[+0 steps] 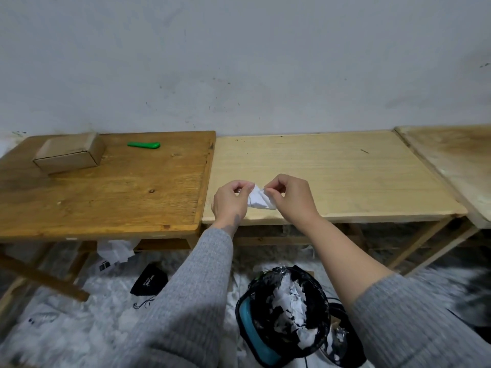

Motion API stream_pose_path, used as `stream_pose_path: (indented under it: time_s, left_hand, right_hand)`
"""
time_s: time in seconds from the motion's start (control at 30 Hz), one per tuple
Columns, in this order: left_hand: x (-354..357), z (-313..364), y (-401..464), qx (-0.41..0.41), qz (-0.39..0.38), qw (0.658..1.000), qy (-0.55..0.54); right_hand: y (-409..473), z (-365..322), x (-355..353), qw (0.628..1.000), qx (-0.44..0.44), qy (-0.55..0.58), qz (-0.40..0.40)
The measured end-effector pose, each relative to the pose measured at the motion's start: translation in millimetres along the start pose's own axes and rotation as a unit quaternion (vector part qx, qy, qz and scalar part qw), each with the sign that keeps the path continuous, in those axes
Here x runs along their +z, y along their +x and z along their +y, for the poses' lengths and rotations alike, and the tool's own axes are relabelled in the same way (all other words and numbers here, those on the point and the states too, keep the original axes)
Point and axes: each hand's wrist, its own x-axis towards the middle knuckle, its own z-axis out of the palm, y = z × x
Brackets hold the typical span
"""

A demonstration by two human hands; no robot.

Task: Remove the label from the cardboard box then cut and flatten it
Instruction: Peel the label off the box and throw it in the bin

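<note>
At the far left, the box [69, 153] sits shut on the dark table [106, 197]: a squat brown cardboard block with crisp edges, its visible faces bare of any label. Just right of it lies the cutter [143, 145], a smooth green plastic tool, well apart from both hands. The dark table is varnished, grainy wood; the pale table [345, 176] beside it is lighter and duller.

Over the pale table's near left part, the left hand [230, 200] and right hand [291, 199] pinch a crumpled white label [259, 199] between them, fingertips clamped on its top edges. It looks like thin, creased paper, probably sticky on one side.

On the floor near the person stands a bin [284, 320], round, lined with a glossy black bag and full of torn white scraps. More paper and a black pouch [149, 280] lie on a fluffy pale rug [79, 314] under the tables.

The label seems to be off, so cutting and flattening remain. Risks from here:
- The adhesive may cling to the fingers, so the wad hangs on when dropped.
- The bin is heaped, so the wad could bounce out onto the rug.
- The box is light and may skid under the blade unless one hand braces it.
- Thin cardboard gives suddenly, and the blade could overshoot toward the bracing hand.
</note>
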Motion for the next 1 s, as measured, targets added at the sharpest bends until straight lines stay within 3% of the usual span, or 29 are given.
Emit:
stream_pose_path:
  time_s: [0.1, 0.17, 0.37, 0.57, 0.77, 0.9, 1.0]
  left_hand:
    - [-12, -7, -3, -0.044, 0.062, 0.997, -0.024]
    - [-17, -9, -3, -0.029, 0.070, 0.997, -0.015]
    - [18, 3, -27, -0.019, -0.009, 0.999, -0.032]
    - [47, -22, -49, 0.022, -0.063, 0.989, 0.133]
    - [83, -57, -78, -0.062, -0.152, 0.975, 0.150]
    - [107, -100, -73, -0.056, -0.160, 0.967, 0.190]
    - [125, -129, -64, -0.048, -0.157, 0.962, 0.220]
  right_hand:
    - [-4, 18, -23, 0.999, 0.029, -0.024, 0.021]
    - [-6, 32, -42, 0.998, 0.039, -0.032, 0.027]
    - [-13, 35, -47, 0.999, 0.025, -0.029, -0.008]
    - [-33, 68, -49, 0.993, 0.079, -0.085, -0.028]
    - [-66, 121, -29, 0.976, 0.131, -0.172, -0.028]
    - [-82, 161, -13, 0.975, 0.202, -0.077, -0.055]
    - [-91, 191, 0, 0.970, 0.221, -0.077, -0.059]
